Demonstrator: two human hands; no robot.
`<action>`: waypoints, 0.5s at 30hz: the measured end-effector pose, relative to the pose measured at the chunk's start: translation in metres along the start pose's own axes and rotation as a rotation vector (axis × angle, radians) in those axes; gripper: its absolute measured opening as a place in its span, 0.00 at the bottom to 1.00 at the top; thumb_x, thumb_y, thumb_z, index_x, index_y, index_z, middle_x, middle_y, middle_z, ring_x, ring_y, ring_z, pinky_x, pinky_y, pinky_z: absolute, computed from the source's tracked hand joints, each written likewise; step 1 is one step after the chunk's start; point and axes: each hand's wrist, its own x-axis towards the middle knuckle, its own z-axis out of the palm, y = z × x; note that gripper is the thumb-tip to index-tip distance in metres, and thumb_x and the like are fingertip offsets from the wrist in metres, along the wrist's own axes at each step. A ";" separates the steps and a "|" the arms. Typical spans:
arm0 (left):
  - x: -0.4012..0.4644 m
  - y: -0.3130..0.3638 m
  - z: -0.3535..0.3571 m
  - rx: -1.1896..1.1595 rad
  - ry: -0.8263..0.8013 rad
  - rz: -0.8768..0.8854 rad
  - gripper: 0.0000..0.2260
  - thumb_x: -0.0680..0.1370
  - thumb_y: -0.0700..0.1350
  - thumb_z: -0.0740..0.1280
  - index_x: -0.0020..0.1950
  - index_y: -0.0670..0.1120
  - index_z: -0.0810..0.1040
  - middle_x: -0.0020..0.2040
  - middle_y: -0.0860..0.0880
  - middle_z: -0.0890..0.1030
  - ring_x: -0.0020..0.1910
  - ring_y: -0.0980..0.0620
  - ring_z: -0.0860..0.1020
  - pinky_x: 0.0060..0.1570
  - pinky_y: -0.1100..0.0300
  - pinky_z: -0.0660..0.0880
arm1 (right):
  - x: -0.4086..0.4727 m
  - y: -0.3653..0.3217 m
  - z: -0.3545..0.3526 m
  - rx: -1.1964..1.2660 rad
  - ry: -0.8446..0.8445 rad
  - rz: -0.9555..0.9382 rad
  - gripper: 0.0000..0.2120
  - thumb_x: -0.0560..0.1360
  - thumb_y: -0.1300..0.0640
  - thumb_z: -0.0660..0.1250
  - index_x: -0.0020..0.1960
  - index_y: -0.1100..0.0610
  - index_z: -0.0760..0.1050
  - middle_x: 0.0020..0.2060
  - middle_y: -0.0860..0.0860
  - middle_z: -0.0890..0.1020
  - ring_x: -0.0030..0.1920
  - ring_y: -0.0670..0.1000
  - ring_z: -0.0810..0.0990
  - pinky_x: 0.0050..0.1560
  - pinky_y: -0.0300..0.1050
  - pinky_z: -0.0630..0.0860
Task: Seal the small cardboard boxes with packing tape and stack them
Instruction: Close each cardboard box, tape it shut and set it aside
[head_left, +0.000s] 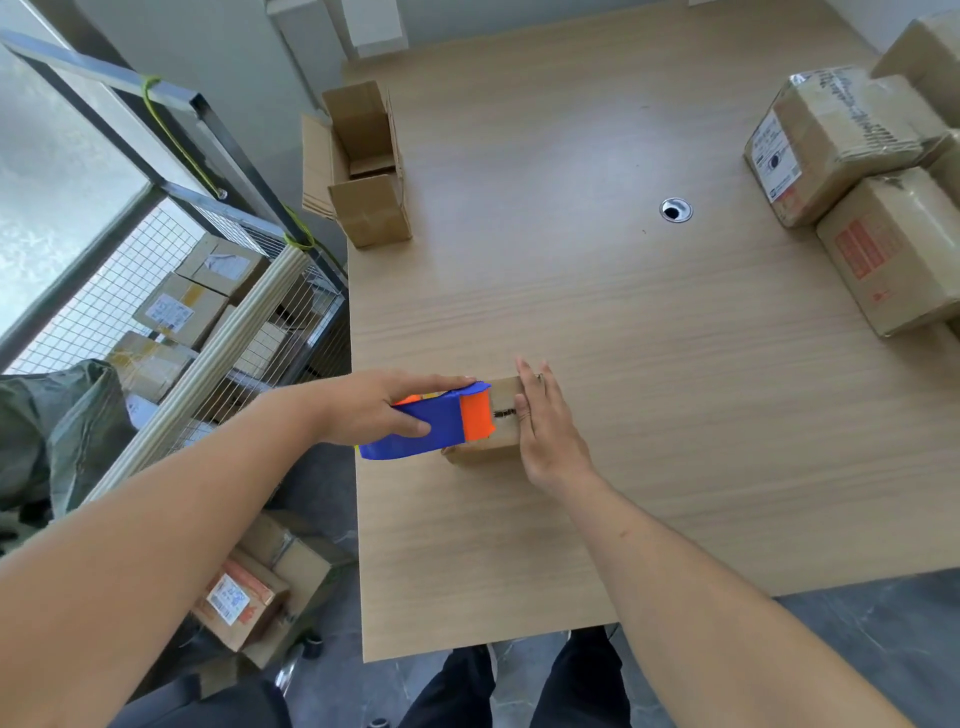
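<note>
A small cardboard box (501, 400) lies on the wooden table (623, 322) near its left edge. My left hand (379, 408) grips a blue and orange tape dispenser (436, 423), whose orange front end sits on top of the box. My right hand (545, 423) rests with straight fingers on the right part of the box top, over the seam. Much of the box is hidden under the dispenser and my hands.
An open cardboard box (363, 166) stands at the table's far left edge. Sealed taped boxes (841, 140) are piled at the right. A cable hole (675, 210) sits mid-table. Left of the table a wire cart (218, 291) holds parcels, and more boxes (249, 597) lie on the floor.
</note>
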 end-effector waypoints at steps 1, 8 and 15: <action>-0.001 -0.003 -0.002 -0.076 -0.020 0.004 0.31 0.82 0.46 0.66 0.72 0.79 0.60 0.71 0.65 0.71 0.69 0.56 0.70 0.69 0.53 0.66 | 0.001 0.000 -0.002 -0.014 -0.022 -0.001 0.23 0.86 0.43 0.46 0.80 0.32 0.48 0.83 0.43 0.48 0.81 0.50 0.53 0.74 0.58 0.65; -0.015 -0.037 -0.011 -0.311 -0.045 -0.117 0.25 0.83 0.37 0.64 0.68 0.67 0.72 0.47 0.73 0.81 0.49 0.69 0.79 0.43 0.73 0.69 | 0.006 -0.001 -0.010 -0.146 -0.106 0.014 0.23 0.86 0.41 0.45 0.78 0.28 0.43 0.83 0.46 0.51 0.82 0.53 0.49 0.78 0.61 0.57; -0.033 -0.092 -0.001 -0.456 -0.021 -0.230 0.24 0.76 0.45 0.71 0.66 0.70 0.77 0.63 0.50 0.82 0.66 0.48 0.76 0.51 0.63 0.68 | 0.006 0.000 -0.009 -0.168 -0.102 0.006 0.23 0.85 0.40 0.45 0.77 0.26 0.41 0.83 0.47 0.52 0.82 0.53 0.50 0.78 0.61 0.58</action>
